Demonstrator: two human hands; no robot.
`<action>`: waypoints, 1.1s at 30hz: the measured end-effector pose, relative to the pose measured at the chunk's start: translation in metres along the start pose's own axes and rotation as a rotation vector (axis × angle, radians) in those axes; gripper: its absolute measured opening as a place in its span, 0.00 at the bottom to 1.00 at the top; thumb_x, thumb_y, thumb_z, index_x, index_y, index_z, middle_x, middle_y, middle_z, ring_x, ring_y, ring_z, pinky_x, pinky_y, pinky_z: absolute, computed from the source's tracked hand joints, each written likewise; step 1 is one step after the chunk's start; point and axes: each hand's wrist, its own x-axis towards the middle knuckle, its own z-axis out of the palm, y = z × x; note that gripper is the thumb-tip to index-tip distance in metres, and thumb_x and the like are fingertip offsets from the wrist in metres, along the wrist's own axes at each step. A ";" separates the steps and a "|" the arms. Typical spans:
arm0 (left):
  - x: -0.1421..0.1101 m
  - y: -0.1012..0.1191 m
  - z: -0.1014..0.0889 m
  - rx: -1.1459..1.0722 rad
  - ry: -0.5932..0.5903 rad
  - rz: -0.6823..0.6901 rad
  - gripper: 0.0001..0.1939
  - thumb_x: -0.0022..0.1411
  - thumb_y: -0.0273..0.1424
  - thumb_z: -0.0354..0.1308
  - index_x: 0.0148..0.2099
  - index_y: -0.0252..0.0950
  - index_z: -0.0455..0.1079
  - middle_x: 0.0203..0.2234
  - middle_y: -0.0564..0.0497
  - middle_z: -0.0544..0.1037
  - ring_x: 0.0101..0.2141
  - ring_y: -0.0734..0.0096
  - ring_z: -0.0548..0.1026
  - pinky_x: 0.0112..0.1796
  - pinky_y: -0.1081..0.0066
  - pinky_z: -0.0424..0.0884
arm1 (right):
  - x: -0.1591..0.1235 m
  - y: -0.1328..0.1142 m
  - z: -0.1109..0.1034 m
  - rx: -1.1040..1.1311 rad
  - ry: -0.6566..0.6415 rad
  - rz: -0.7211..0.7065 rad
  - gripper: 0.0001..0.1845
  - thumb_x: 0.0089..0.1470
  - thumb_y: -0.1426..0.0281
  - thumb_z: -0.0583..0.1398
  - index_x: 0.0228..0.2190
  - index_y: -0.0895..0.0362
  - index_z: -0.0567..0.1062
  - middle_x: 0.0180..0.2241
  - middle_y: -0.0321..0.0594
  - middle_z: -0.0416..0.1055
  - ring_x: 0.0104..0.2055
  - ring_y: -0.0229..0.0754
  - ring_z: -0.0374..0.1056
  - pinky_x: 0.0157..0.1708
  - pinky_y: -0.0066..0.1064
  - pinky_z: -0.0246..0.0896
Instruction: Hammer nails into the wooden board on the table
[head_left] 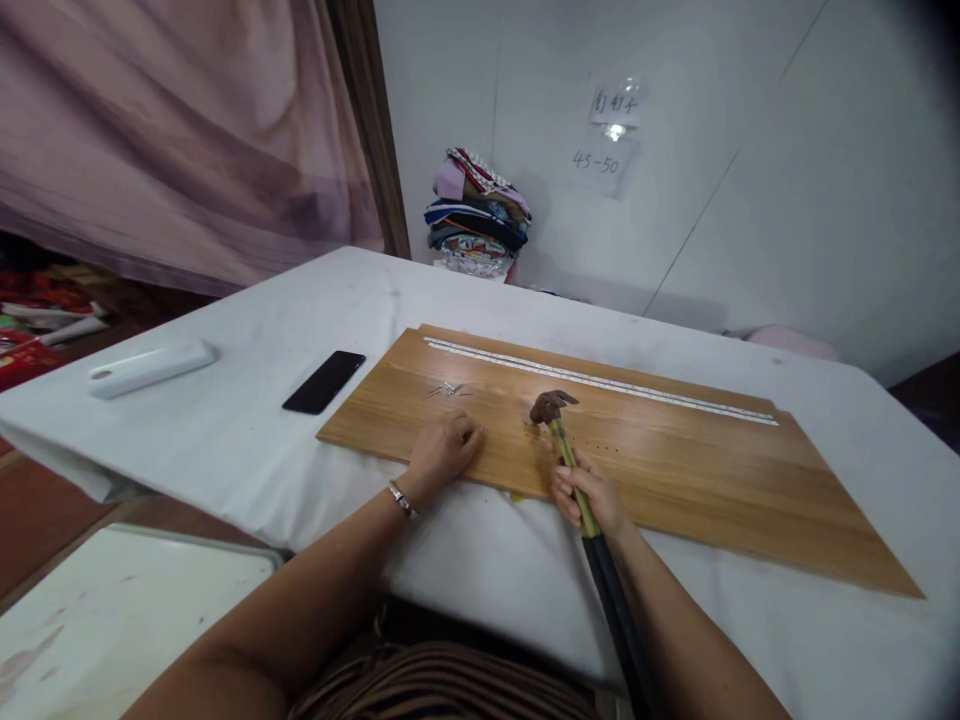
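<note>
My right hand [589,492] is wrapped round the yellow part of a claw hammer's handle, with the black grip running back toward my body. The hammer [555,405] has a rusty brown head, held over the middle of a wood-grain board [720,470]. On the board's near left part rests my left hand [448,445], its fingers curled in; whatever they may hold is hidden. Just beyond it lies a small heap of nails [450,389]. Several small dark marks [598,446] show on the board to the right of the hammer head.
Two white measuring strips [600,380] run along the board's far side. Left of the board lie a black phone [324,382] and a white long-handled object [154,368] on the white-covered table [255,470]. Folded clothes [478,215] are stacked by the wall.
</note>
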 end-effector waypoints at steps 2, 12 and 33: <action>0.000 0.000 0.001 0.001 -0.001 -0.001 0.19 0.71 0.35 0.51 0.26 0.38 0.68 0.30 0.49 0.77 0.32 0.68 0.73 0.34 0.69 0.62 | 0.000 0.001 0.000 -0.009 -0.007 0.005 0.25 0.49 0.61 0.67 0.47 0.54 0.68 0.20 0.21 0.62 0.11 0.28 0.52 0.08 0.20 0.47; 0.000 -0.001 0.000 -0.050 -0.009 0.006 0.19 0.70 0.34 0.51 0.26 0.38 0.69 0.30 0.50 0.76 0.32 0.69 0.72 0.35 0.69 0.64 | 0.000 0.002 -0.001 -0.009 -0.041 -0.014 0.24 0.51 0.60 0.67 0.47 0.53 0.68 0.21 0.22 0.62 0.11 0.28 0.50 0.08 0.20 0.48; 0.000 0.000 0.000 -0.013 -0.017 -0.004 0.18 0.71 0.35 0.51 0.27 0.38 0.68 0.31 0.49 0.78 0.33 0.68 0.74 0.35 0.69 0.63 | -0.001 0.000 0.002 -0.028 -0.038 -0.020 0.24 0.51 0.60 0.67 0.47 0.53 0.68 0.20 0.21 0.61 0.10 0.28 0.51 0.08 0.20 0.48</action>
